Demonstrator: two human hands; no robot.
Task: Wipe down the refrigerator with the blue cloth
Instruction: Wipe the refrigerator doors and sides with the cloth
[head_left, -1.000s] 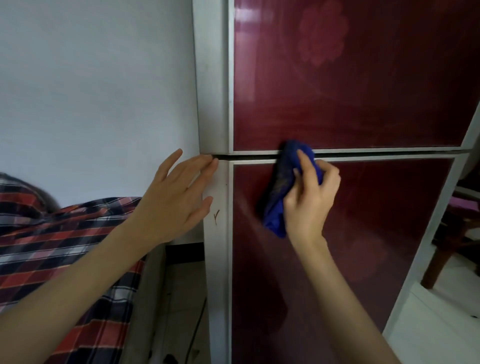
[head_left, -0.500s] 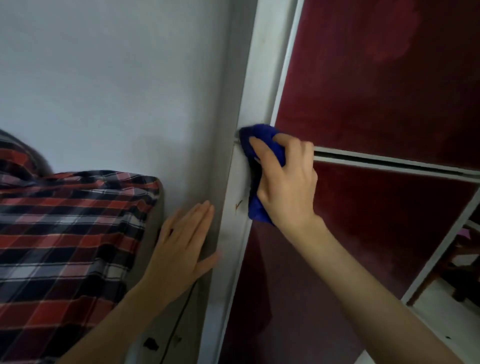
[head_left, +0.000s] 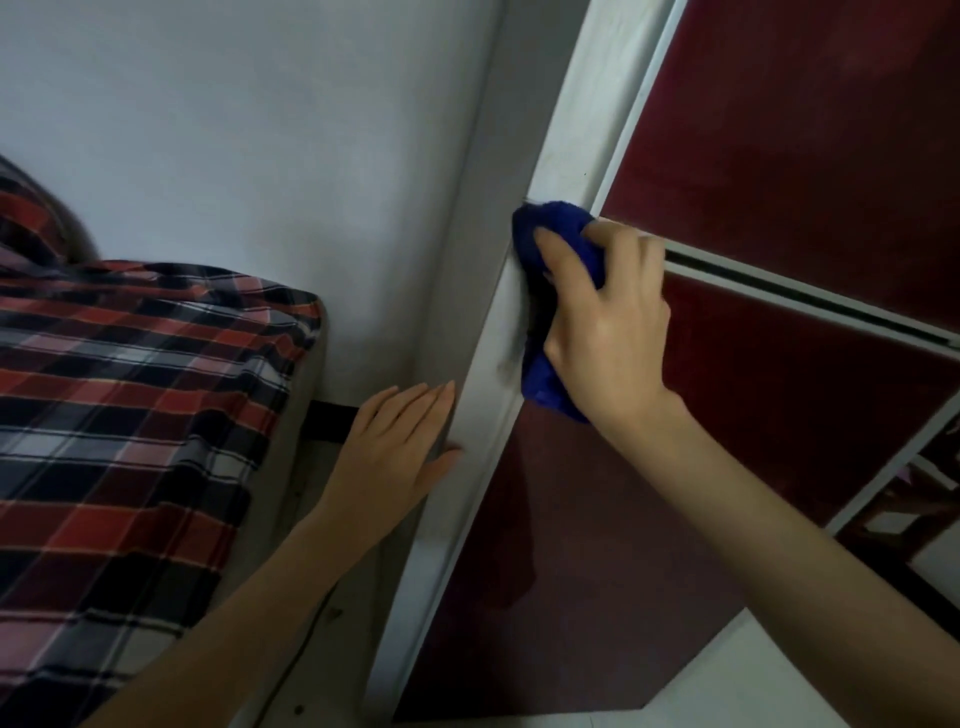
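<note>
Left hand (head_left: 395, 457) lower than a second ago, fingers spread flat on the refrigerator (head_left: 467, 441) side, right hand (head_left: 605, 322) fingers clutching the blue cloth (head_left: 556, 228) against its white front edge, wrist bent

The person's right hand (head_left: 605, 322) covers the middle of the bunched blue cloth (head_left: 558, 228) and the near end of the door seam on the dark red, white-framed refrigerator (head_left: 779, 156), itself cut off above and right.
</note>
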